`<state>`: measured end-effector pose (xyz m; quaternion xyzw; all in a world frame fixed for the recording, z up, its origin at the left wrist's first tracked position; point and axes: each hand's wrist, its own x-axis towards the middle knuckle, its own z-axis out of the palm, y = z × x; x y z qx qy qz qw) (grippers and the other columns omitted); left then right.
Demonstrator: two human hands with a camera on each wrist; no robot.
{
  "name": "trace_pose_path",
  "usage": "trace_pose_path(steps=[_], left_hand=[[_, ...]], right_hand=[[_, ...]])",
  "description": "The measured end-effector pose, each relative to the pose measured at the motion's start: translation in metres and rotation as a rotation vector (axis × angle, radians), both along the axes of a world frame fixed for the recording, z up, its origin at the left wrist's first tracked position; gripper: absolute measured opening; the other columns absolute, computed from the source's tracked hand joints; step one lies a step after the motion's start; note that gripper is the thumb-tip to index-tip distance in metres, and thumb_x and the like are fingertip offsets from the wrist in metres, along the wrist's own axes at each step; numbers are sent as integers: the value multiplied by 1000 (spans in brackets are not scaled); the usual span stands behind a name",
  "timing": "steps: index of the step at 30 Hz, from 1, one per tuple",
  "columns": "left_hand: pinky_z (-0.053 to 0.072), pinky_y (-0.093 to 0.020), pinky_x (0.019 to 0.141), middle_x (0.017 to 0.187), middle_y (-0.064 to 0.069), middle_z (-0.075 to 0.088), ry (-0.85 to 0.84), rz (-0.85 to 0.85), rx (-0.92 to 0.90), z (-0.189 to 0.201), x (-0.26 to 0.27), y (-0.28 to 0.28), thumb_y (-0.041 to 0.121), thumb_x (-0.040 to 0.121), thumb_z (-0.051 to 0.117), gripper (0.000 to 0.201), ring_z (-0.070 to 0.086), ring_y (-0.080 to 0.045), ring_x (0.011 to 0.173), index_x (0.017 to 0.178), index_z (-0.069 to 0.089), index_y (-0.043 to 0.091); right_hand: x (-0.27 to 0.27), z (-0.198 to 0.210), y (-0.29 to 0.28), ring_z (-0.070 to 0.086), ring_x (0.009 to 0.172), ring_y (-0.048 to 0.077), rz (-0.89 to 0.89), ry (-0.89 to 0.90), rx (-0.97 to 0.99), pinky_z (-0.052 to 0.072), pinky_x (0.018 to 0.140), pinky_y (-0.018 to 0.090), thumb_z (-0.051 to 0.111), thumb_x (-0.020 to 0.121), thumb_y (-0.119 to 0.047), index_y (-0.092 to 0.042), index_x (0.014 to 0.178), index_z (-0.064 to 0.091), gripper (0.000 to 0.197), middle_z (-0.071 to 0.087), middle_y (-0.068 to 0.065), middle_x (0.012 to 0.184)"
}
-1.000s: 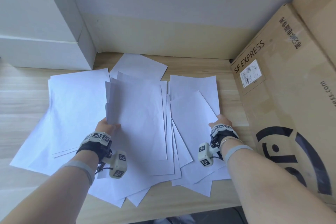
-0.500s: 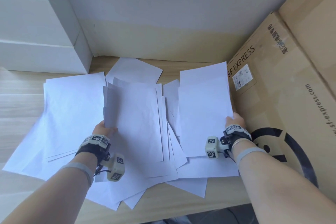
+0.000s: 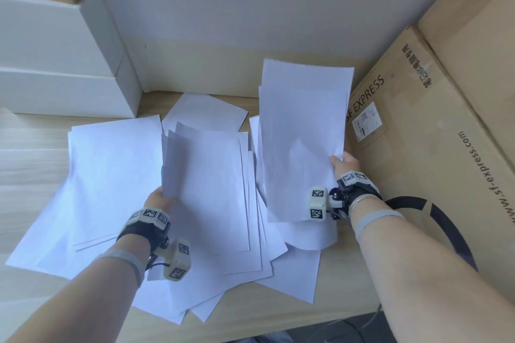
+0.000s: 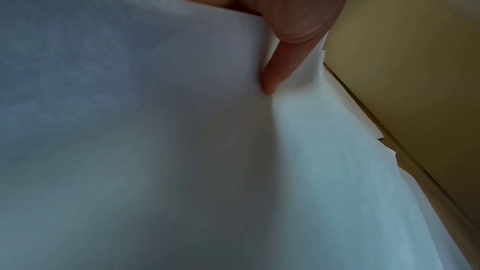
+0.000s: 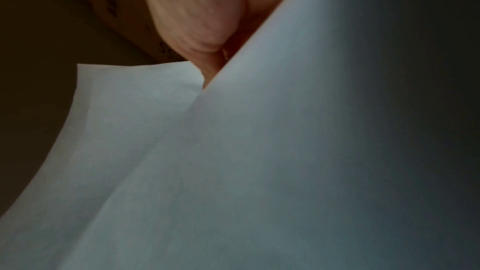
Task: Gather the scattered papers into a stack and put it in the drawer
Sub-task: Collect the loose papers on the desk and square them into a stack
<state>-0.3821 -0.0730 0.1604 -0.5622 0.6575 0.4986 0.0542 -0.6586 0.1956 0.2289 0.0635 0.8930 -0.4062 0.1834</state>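
Left hand (image 3: 160,199) pinches a lifted sheaf (image 3: 206,189) mid-tabletop; right hand (image 3: 345,163) pinches sheets (image 3: 301,147) near the right edge. Loose papers (image 3: 111,175) look light, floppy, slippery: grip the long edges.

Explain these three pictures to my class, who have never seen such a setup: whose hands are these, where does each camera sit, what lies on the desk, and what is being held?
No machine here: a person works with bare hands, wearing small cameras. The wide picture comes from a head camera looking down. The other two come from wrist cameras looking along the fingers, so they show mostly paper up close. On the wooden desk lie scattered white papers, with white boxes at the back left and a cardboard box on the right. The left hand grips the edge of a few sheets. The right hand holds other sheets lifted off the desk. No drawer shows in these pictures.
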Motion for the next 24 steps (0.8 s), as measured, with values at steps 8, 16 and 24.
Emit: trace_pose_path(steps=[8, 16, 24], left_hand=[[43, -33, 78, 94, -15, 58, 0, -6, 61, 8, -1, 0, -4, 81, 54, 33, 54, -28, 85, 114, 59, -4], [41, -32, 80, 109, -23, 63, 6, -13, 83, 11, -1, -1, 6, 86, 53, 35, 58, -34, 95, 120, 56, -4], [44, -34, 89, 126, -22, 61, -5, -14, 114, 16, -3, 5, 22, 88, 60, 44, 59, -36, 113, 126, 54, -1]], right_hand=[[11, 6, -38, 51, 120, 29, 26, -111, 66, 39, 92, 29, 44, 97, -15, -1, 142, 36, 48, 49, 14, 138], [54, -21, -56, 57, 92, 28, 391, -134, 314, 45, 76, 30, 39, 94, -1, -6, 131, 48, 39, 60, 19, 124], [89, -54, -81, 53, 118, 34, 562, -233, 441, 43, 97, 34, 39, 96, -17, -17, 142, 38, 46, 44, 18, 138]])
